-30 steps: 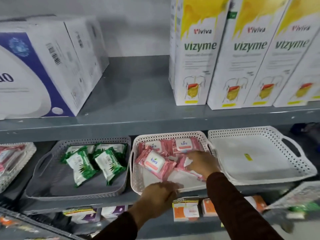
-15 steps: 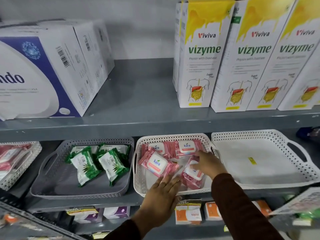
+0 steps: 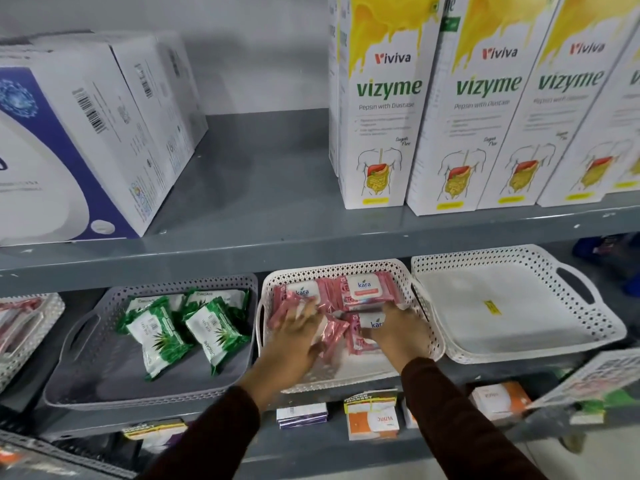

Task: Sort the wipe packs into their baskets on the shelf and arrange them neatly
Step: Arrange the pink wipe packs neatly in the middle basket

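Observation:
A white perforated basket [image 3: 332,266] on the middle shelf holds several pink Kara wipe packs. Two lie at the back [image 3: 367,289] [image 3: 304,292]. My left hand [image 3: 294,337] lies flat with fingers spread on the front left pink pack [image 3: 287,306]. My right hand [image 3: 398,330] curls over the front right pink pack [image 3: 363,327]. To the left, a grey basket [image 3: 86,341] holds green aloe wipe packs [image 3: 156,334], loosely tilted. To the right stands a white basket [image 3: 485,252] with only a yellow sticker [image 3: 491,305] on its floor.
Another white basket [image 3: 41,327] with pink packs shows at the far left edge. The shelf above carries tall Vizyme cartons [image 3: 381,116] and a large white-and-blue box [image 3: 86,133]. Small boxes [image 3: 372,420] stand on the shelf below, under my forearms.
My left hand has moved from the basket's front edge onto the front left pink pack. My right hand has laid its pink pack flat at the front right.

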Action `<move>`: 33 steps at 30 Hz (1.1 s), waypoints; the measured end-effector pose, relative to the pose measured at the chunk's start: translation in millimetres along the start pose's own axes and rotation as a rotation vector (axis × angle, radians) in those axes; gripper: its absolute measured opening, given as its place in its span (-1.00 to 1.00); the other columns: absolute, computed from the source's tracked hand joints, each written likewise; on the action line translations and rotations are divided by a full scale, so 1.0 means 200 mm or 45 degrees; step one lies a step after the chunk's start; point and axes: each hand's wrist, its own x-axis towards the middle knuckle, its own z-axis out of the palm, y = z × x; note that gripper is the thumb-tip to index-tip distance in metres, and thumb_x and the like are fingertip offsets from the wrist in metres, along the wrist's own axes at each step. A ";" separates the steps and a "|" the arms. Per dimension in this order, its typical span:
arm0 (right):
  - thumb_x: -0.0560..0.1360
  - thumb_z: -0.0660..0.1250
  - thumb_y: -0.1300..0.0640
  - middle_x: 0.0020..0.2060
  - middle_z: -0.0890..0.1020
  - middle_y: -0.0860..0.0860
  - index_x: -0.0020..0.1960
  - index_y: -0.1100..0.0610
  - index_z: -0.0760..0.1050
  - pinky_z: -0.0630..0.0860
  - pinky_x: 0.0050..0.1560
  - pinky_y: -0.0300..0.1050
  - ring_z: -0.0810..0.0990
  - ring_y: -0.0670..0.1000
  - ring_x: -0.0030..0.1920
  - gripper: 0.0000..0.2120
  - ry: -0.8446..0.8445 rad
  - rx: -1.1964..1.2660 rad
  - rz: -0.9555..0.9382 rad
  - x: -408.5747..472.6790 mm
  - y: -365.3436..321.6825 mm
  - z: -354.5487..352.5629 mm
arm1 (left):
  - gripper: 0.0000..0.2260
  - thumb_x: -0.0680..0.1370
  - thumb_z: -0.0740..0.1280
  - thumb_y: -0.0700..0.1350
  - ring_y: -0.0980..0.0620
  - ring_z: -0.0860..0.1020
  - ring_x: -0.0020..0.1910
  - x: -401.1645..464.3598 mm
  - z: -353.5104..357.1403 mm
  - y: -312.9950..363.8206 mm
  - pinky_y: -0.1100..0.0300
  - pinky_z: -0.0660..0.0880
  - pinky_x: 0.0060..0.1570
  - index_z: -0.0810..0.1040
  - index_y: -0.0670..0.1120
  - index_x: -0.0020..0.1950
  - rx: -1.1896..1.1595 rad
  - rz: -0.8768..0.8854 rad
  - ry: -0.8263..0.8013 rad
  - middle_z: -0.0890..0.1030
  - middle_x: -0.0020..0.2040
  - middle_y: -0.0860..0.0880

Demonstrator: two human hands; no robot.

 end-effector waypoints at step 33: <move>0.57 0.33 0.03 0.18 0.64 0.02 0.41 0.05 0.35 0.51 0.06 -0.14 0.65 0.01 0.06 -0.56 -0.077 0.057 -0.189 -0.03 -0.03 0.00 | -0.51 0.56 0.38 0.03 -0.05 0.44 0.32 0.14 0.10 -0.09 0.11 0.28 0.40 0.43 -0.19 0.40 -0.211 -0.045 -0.004 0.48 0.37 -0.10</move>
